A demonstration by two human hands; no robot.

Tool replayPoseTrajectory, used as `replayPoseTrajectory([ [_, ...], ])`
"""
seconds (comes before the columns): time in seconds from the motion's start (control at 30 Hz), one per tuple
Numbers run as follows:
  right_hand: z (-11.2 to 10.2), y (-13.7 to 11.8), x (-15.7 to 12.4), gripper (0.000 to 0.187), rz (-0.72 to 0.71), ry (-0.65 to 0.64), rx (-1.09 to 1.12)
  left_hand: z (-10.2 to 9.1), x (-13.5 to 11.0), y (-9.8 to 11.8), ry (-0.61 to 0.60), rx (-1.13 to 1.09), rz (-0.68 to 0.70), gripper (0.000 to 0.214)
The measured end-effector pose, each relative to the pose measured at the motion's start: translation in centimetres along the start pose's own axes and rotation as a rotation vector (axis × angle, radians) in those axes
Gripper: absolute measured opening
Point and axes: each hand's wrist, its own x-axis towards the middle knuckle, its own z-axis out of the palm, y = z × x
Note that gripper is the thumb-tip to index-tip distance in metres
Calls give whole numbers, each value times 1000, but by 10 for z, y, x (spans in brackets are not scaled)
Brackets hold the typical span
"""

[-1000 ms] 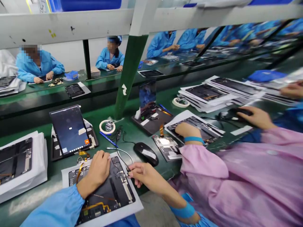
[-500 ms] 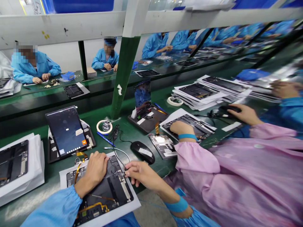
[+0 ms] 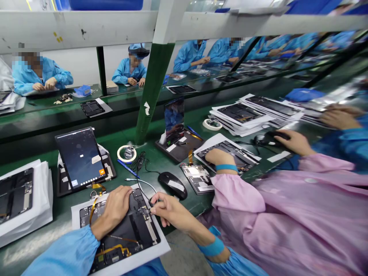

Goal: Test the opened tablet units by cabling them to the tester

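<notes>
A black cable connector (image 3: 145, 211) is being pinched by the right hand (image 3: 169, 209), a black tablet chassis (image 3: 120, 234) is being pinned by the flat left hand (image 3: 116, 207), a slip risking a tear.

A co-worker in a pink smock (image 3: 287, 214) is sitting alongside, a black mouse (image 3: 172, 184) is lying nearby, a lit tablet (image 3: 80, 158) is standing in a black fixture (image 3: 110, 173), and a tape roll (image 3: 118, 154) is sitting by a blue pen (image 3: 128, 168).

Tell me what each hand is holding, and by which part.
The right hand seems to pinch a thin black cable by its connector end. The left hand lies flat on the opened tablet, gripping nothing visible.
</notes>
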Motion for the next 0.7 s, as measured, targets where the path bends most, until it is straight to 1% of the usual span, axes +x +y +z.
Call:
replayPoseTrajectory([
  [0.1, 1, 4, 1, 53, -3, 12, 3, 2, 0, -1, 26, -21, -3, 28],
  [0.2, 3, 9, -1, 56, 11, 32, -16, 0, 1, 1, 33, -38, -27, 29],
  [0.27, 6, 11, -5, 54, 5, 63, -71, -4, 2, 4, 31, -53, -57, 31],
  [0.33, 12, 13, -13, 45, -70, 143, -202, -8, 2, 8, 22, -72, -97, 31],
  [0.4, 20, 13, -23, 36, -213, 274, -409, -11, 3, 11, 3, -92, -129, 30],
  [0.47, 30, 15, -31, 33, -353, 401, -599, -13, 3, 12, -10, -110, -146, 30],
  [0.5, 34, 17, -35, 33, -404, 444, -662, -13, 3, 13, -12, -117, -149, 29],
  [0.57, 42, 22, -38, 34, -464, 490, -716, -12, 3, 13, -11, -127, -155, 29],
  [0.7, 49, 33, -38, 30, -518, 513, -754, -9, 2, 11, 1, -143, -157, 30],
])
